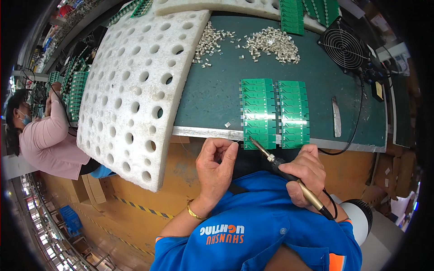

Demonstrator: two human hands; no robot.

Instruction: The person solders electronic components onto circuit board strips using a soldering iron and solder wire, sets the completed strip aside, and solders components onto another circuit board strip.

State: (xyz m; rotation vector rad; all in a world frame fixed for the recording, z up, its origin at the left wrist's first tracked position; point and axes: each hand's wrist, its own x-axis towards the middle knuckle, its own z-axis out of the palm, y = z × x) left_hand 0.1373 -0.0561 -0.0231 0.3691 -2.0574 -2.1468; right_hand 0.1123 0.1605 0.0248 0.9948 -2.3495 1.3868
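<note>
My right hand (306, 174) grips a soldering iron (313, 197) like a pen. The iron's tip rests on or just over the near end of a green circuit board panel (257, 110). Beside that panel's near left edge, my left hand (216, 165) is closed in a pinch on a thin strand that looks like solder wire (238, 142). A second green panel (293, 113) lies just to the right. Both panels jut slightly over the table's front edge and have small pin connectors along their left sides.
White foam with holes (131, 90) leans at the left. Loose connectors (273, 44) form two piles at the back of the green table (212, 90). A fan (343, 47), a cable and a flat metal strip (336, 117) are at the right. A person (49, 135) works far left.
</note>
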